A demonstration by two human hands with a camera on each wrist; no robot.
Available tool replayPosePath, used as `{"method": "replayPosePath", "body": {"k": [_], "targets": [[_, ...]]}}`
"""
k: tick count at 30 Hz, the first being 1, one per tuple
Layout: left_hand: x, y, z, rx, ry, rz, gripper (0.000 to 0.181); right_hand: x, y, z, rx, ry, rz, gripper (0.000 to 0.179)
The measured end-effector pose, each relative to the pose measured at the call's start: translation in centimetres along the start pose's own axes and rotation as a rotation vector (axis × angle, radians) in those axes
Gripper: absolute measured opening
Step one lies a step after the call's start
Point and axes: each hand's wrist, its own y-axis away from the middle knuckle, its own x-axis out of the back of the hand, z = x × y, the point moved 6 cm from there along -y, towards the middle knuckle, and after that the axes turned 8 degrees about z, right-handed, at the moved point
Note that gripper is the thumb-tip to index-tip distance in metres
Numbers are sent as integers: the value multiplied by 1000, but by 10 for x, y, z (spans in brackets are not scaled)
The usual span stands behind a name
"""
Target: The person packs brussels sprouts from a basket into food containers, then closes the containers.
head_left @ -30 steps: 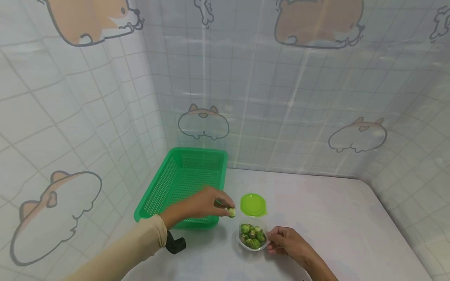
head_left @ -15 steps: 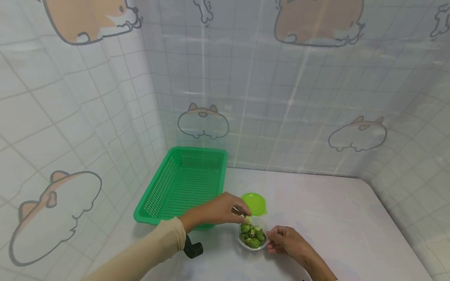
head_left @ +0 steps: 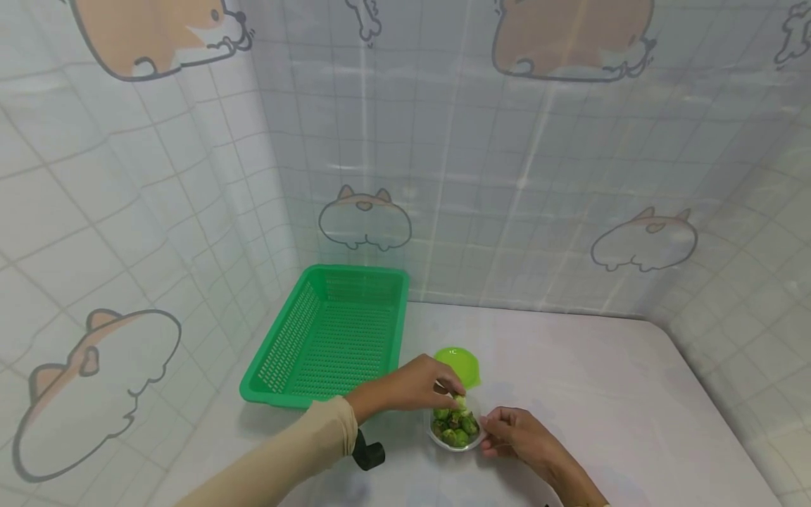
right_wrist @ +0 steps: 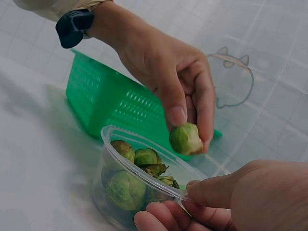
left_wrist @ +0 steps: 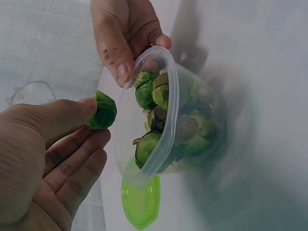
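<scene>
Between thumb and fingers my left hand (head_left: pixel 418 384) pinches one Brussels sprout (right_wrist: pixel 185 138), held just above the rim of a clear plastic container (left_wrist: pixel 175 101). Several more Brussels sprouts (head_left: pixel 455 431), green with some browned ends, lie inside that container. On its right side, my right hand (head_left: pixel 522 440) grips the rim, thumb over the edge and fingers against the outer wall, as the right wrist view shows. The container stands on the white table.
A green perforated basket (head_left: pixel 345 338) stands at the back left, with no contents visible in it. Behind the container lies a lime-green lid (head_left: pixel 459 365). Patterned curtain walls (head_left: pixel 481 176) enclose the table's back and sides. A black device (right_wrist: pixel 74 26) sits on the left wrist.
My left hand has moved right with the Brussels sprout, from beside the basket's front corner to over the container. The right hand has kept its hold on the rim.
</scene>
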Motion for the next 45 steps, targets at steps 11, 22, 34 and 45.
{"method": "replayPosePath", "body": {"k": [11,22,34,45], "targets": [[-10,-5,1,11,-87,-2,19,0,-1,2,5,-6,0,26],[-19,-7,-3,10,-167,-31,19,-1,1,1,24,-17,-17,25],[-24,-6,-1,-41,-288,-24,16,-1,2,1,26,-21,-19,26],[-26,-4,0,-81,-328,2,15,-1,2,1,32,-15,-21,26]]}}
